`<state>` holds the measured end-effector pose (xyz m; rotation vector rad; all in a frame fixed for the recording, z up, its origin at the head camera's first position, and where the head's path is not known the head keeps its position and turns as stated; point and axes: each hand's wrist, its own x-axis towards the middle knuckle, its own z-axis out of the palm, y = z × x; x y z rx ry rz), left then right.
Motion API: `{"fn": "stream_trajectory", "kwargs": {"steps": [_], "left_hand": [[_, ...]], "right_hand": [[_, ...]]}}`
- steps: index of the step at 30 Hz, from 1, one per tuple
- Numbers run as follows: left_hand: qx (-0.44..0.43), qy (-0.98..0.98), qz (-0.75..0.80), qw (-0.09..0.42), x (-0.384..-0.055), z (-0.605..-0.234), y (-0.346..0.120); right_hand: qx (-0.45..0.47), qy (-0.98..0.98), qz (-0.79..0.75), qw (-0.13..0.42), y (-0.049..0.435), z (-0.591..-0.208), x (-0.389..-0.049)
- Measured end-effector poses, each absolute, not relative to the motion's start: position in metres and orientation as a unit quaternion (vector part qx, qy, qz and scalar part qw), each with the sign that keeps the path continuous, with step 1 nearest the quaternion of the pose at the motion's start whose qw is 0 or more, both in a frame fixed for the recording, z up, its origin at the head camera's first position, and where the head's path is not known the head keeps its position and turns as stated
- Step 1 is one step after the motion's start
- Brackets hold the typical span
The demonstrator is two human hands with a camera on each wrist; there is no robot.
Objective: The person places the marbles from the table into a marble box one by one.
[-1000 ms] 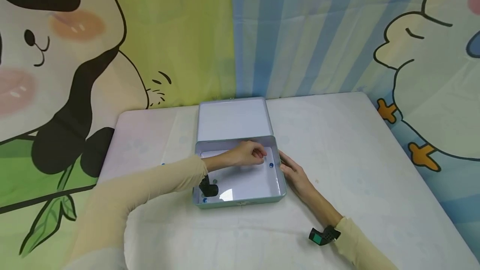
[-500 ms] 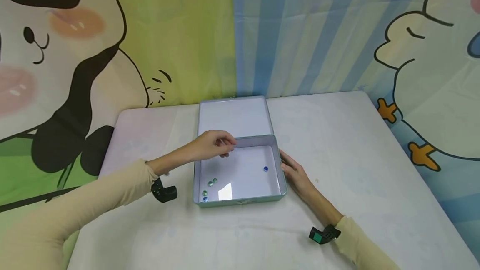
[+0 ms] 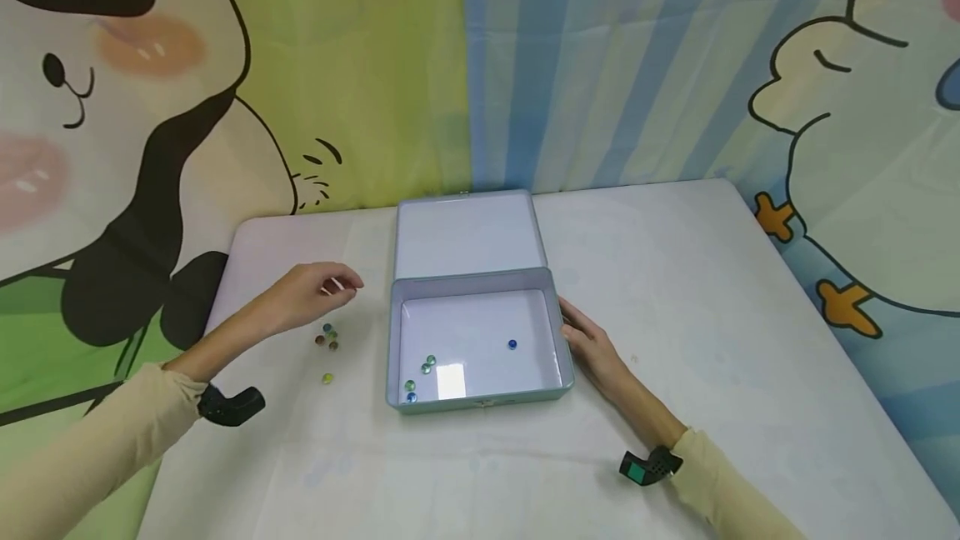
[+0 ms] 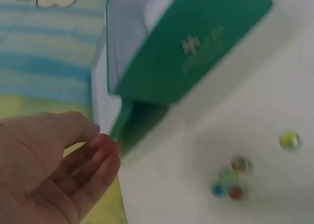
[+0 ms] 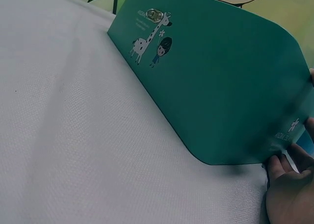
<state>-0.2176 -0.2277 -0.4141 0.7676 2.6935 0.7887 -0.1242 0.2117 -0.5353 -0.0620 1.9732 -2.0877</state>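
Note:
An open tin box (image 3: pixel 480 402) with green outer walls lies on the table, its lid (image 3: pixel 468 232) folded back. Inside are several glass marbles: a blue marble (image 3: pixel 512 344) toward the right, and green marbles (image 3: pixel 431 360) and another blue one near the front left corner. My left hand (image 3: pixel 311 294) hovers left of the box, fingers loosely bent, with nothing visible in them. Just below it on the table sits a small cluster of marbles (image 3: pixel 333 346), with a yellow marble (image 3: pixel 327 378) nearer me. My right hand (image 3: pixel 596 352) rests its fingers against the box's right outer wall.
White cloth covers the table (image 3: pixel 712 315). Behind it hangs a cartoon-printed curtain (image 3: pixel 600 65) with a panda and a white figure. A black band with a camera (image 3: pixel 648 467) is worn on each wrist.
My left hand has moved left, from over the box to above the loose marbles on the table. The lone blue marble has rolled leftward inside the box. My right hand stays in place.

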Motion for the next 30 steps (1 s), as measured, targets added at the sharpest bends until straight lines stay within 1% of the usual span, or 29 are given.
{"fn": "stream_trajectory", "kwargs": {"steps": [2, 4, 7, 13, 21, 30], "left_hand": [[0.254, 0.926, 0.258, 0.104, -0.218, -0.421, -0.244], [0.240, 0.930, 0.257, 0.104, -0.217, -0.433, -0.258], [0.209, 0.933, 0.266, 0.125, -0.214, -0.452, -0.273], [0.175, 0.934, 0.284, 0.130, -0.205, -0.478, -0.283], [0.168, 0.937, 0.279, 0.128, -0.202, -0.492, -0.284], [0.172, 0.938, 0.277, 0.114, -0.204, -0.495, -0.282]], "right_hand": [[-0.020, 0.683, -0.718, 0.133, 0.212, -0.535, -0.124], [-0.020, 0.681, -0.720, 0.132, 0.212, -0.535, -0.125], [-0.017, 0.682, -0.719, 0.131, 0.211, -0.537, -0.125], [-0.010, 0.679, -0.723, 0.129, 0.210, -0.538, -0.125], [-0.014, 0.683, -0.719, 0.129, 0.210, -0.536, -0.124], [-0.024, 0.678, -0.723, 0.130, 0.210, -0.536, -0.124]]}}
